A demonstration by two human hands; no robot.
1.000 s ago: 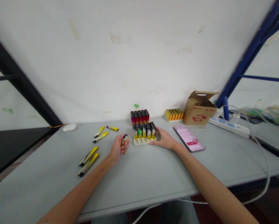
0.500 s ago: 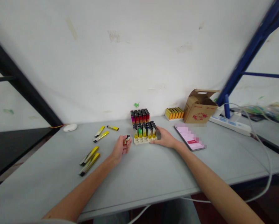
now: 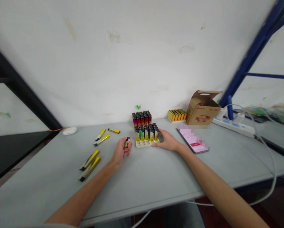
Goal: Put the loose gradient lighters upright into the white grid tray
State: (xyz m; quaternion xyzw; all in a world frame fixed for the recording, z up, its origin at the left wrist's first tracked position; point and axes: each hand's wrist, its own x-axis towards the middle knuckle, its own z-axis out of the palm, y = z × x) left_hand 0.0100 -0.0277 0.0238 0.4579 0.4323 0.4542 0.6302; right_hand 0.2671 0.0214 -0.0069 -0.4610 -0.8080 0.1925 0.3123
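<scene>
My left hand [image 3: 119, 151] is closed in a fist around a lighter [image 3: 127, 142], whose black top pokes up above the fingers. Just to its right stands a white tray [image 3: 142, 145] with holes, its front row bare and several black-topped lighters [image 3: 146, 132] upright behind. My right hand [image 3: 168, 140] grips the right side of this tray between thumb and fingers; some of its fingers are hidden. On the table left of my left hand lie loose yellow lighters, among them a pair [image 3: 89, 169] near my forearm and a single one [image 3: 114, 130] farther back.
Behind the tray stands a block of red and purple lighters [image 3: 142, 119]. A tray of yellow-orange lighters [image 3: 177, 116] and an opened cardboard box [image 3: 202, 114] are by the wall. A phone [image 3: 193, 141], a power strip [image 3: 237, 126] and a white cable [image 3: 273, 171] lie right.
My left hand, still around the lighter, has shifted slightly left, away from the tray. My right hand stays on the tray. The whole view has moved a touch.
</scene>
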